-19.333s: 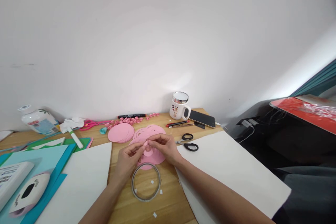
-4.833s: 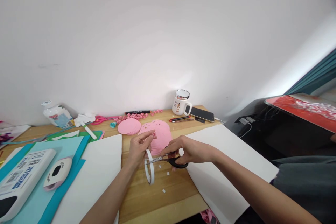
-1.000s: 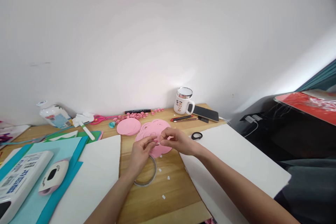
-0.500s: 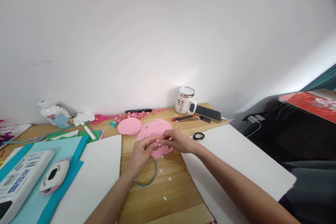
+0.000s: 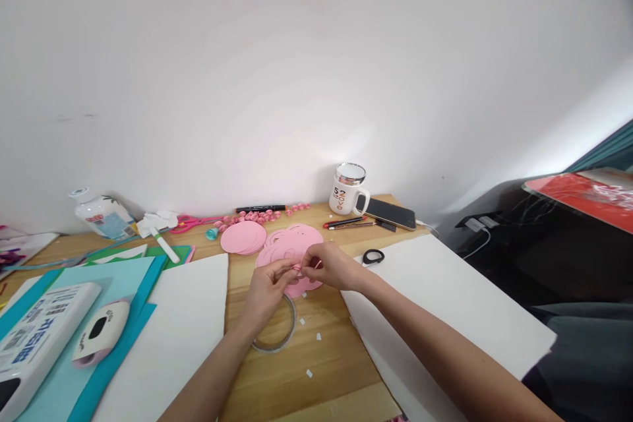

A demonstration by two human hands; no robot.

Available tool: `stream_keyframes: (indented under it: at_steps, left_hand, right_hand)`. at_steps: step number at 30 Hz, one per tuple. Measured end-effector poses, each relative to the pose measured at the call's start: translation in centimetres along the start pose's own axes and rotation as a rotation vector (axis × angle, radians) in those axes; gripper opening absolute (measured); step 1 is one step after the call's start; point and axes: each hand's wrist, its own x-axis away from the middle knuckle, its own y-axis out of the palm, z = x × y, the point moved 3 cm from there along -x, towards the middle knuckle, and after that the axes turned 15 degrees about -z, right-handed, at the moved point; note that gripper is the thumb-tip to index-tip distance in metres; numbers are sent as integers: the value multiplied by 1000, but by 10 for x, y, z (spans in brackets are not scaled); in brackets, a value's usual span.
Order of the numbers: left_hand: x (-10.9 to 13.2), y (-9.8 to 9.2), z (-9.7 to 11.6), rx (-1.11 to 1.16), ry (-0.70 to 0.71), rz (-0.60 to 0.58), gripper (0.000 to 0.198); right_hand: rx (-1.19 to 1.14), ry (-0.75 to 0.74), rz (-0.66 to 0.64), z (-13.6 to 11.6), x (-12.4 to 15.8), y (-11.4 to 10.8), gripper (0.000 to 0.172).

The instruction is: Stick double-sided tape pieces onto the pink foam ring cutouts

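Observation:
Between my fingertips is a small rolled pink paper flower [image 5: 297, 268], partly hidden by them. My left hand [image 5: 270, 283] is closed, pinching it from the left. My right hand [image 5: 329, 265] is closed too, its thumb and fingertips on the flower's right side. Under both hands lies a heap of pink paper spirals [image 5: 289, 242]. A stack of pink paper discs [image 5: 242, 237] is just left of that heap. Below my left hand a roll of tape [image 5: 291, 326] lies flat, partly covered by the wrist. Several finished pink paper rolls [image 5: 260, 216] lie behind the discs.
Scissors with a black handle [image 5: 373, 256] lie right of my right hand, by a large white sheet [image 5: 445, 297]. A white mug [image 5: 349, 190] and a phone [image 5: 393, 213] stand at the back. Coloured paper, a long white box [image 5: 49, 336] and pink scissors [image 5: 190, 223] are left.
My hands stay at nearly the same spot, still pinching the pink paper flower; the right fingers have shifted slightly. The whole view has moved a little.

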Motion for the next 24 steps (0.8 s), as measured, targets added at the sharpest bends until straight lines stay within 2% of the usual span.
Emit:
stream_keyframes:
  at_steps: [3,5,8,10,13,18,24]
  left_hand:
    - [0,-1,1,-48,12,22,20]
    - [1,-3,1,-113,30,65,21]
    - [3,-7,1,-230,59,130,22]
    - [3,-9,0,-300,76,150,22]
    - [3,-10,-2,-391,113,168,21]
    - [2,-10,-2,-519,192,172,21]
    - [3,-9,3,-533,254,172,19]
  right_hand:
    - [-43,53,81,4,-4,5,5]
    - [-213,65,107,10,-7,9,5]
    - [-512,27,137,21,-11,15,27]
    - [-613,-16,117,27,-14,20,31]
    - [-667,-91,103,32,-17,27,27]
    - [-702,-170,218,33,-17,34,27]
    - [-756,-190,165,34,-17,34,27]
